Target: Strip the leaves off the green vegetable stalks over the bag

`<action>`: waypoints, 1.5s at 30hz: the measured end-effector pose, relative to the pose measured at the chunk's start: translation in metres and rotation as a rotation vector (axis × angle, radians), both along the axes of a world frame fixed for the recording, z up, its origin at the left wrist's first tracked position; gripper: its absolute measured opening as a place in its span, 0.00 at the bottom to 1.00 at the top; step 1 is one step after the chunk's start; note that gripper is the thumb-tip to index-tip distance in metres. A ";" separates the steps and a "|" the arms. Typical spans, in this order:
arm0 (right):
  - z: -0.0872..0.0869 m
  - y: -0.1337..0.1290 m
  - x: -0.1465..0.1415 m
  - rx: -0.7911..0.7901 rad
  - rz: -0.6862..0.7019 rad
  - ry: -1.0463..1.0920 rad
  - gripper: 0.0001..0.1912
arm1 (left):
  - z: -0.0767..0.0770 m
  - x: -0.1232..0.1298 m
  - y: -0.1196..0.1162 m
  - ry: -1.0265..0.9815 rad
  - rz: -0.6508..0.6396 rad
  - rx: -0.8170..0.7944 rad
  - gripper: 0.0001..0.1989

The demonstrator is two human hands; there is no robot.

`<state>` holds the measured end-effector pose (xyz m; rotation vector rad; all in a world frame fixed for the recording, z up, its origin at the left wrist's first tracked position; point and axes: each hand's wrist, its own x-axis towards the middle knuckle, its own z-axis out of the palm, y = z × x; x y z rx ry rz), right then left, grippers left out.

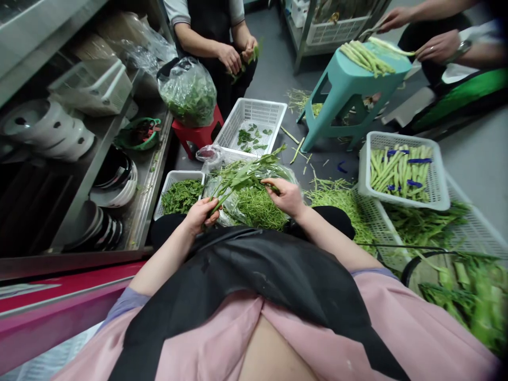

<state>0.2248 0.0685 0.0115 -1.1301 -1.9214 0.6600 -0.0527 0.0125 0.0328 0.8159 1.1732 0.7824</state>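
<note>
My left hand is closed around the lower stems of a bunch of leafy greens, which slants up to the right in front of my apron. My right hand pinches a small green piece between thumb and fingers, at the right side of the bunch; whether it is a stem or a leaf I cannot make out. Below both hands lies a heap of thin green stems on clear plastic. A small white basket of picked leaves stands just left of the heap.
A white basket with a few leaves stands ahead, beside a bag of greens on a red stool. Co-workers' hands work ahead and at a teal stool. Right are a basket of bundled stalks and peelings; left, a metal shelf.
</note>
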 end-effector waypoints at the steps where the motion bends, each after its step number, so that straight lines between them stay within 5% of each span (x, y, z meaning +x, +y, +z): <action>1: 0.002 0.000 -0.003 0.044 0.013 -0.053 0.14 | 0.000 0.000 0.000 0.005 -0.014 0.004 0.22; 8: 0.007 0.011 -0.020 0.127 0.058 -0.443 0.15 | 0.004 0.003 -0.005 0.103 -0.078 0.072 0.21; 12: 0.002 0.004 -0.018 0.197 0.063 -0.568 0.14 | 0.002 0.006 -0.002 0.220 0.072 0.156 0.21; 16: -0.006 -0.008 -0.010 0.268 0.068 -0.536 0.17 | -0.002 0.007 0.004 0.248 0.242 0.203 0.20; 24: -0.015 -0.023 -0.003 0.216 0.045 -0.398 0.15 | 0.001 0.011 0.000 0.305 0.203 0.327 0.19; 36: 0.013 -0.018 0.023 0.254 -0.357 0.085 0.08 | 0.002 0.003 0.000 0.176 0.242 0.372 0.24; 45: 0.028 -0.019 0.020 0.300 -0.194 0.042 0.08 | 0.002 0.005 -0.003 0.125 0.203 0.386 0.23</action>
